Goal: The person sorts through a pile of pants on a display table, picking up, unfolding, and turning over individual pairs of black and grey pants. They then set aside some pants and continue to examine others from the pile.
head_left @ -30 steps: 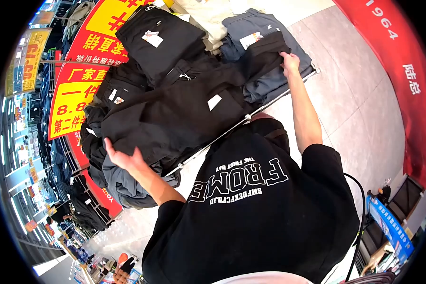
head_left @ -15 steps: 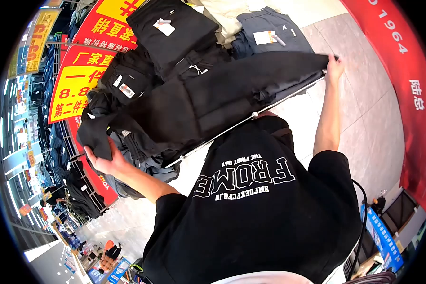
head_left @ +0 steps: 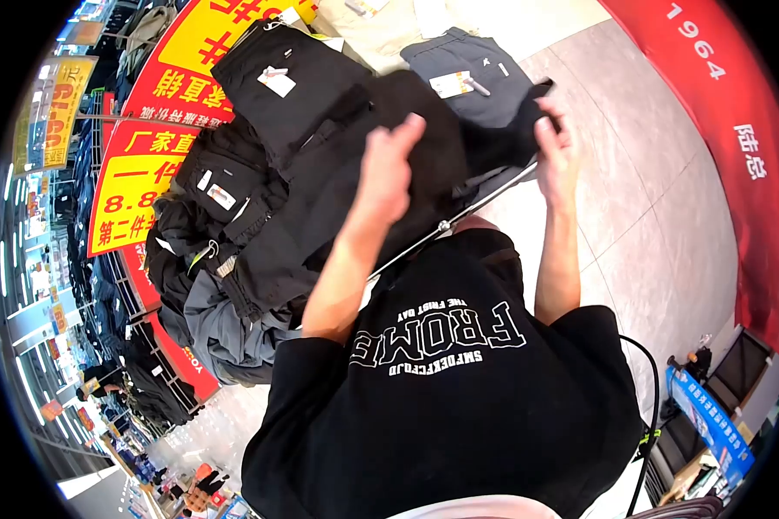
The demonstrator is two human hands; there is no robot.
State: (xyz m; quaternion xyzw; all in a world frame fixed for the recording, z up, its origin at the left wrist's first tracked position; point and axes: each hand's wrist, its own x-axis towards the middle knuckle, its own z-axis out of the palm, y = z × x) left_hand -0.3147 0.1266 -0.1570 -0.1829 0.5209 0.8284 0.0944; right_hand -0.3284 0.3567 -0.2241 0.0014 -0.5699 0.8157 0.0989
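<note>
A pair of black trousers (head_left: 346, 169) lies over the pile, one part bunched and lifted at the right. My right hand (head_left: 558, 156) grips the dark, raised end of this cloth near the table's right corner. Over the middle of the trousers is my left hand (head_left: 388, 173), its thumb and a finger apart against the fabric. I see no cloth clearly pinched there, and its other fingers are partly hidden. Behind them lie folded black trousers (head_left: 307, 82) with a white tag and folded dark grey trousers (head_left: 480, 65), also tagged.
More dark trousers (head_left: 225, 173) with tags are heaped at the left, with grey garments (head_left: 225, 320) hanging below. A white metal rail (head_left: 485, 201) runs along the near edge. Red and yellow price signs (head_left: 138, 186) stand at the left, and a red banner (head_left: 710, 112) curves at the right.
My left hand has let go of the left end and moved right to the middle of the trousers. My right hand has drawn its end inward, and the stretched cloth has bunched up.
</note>
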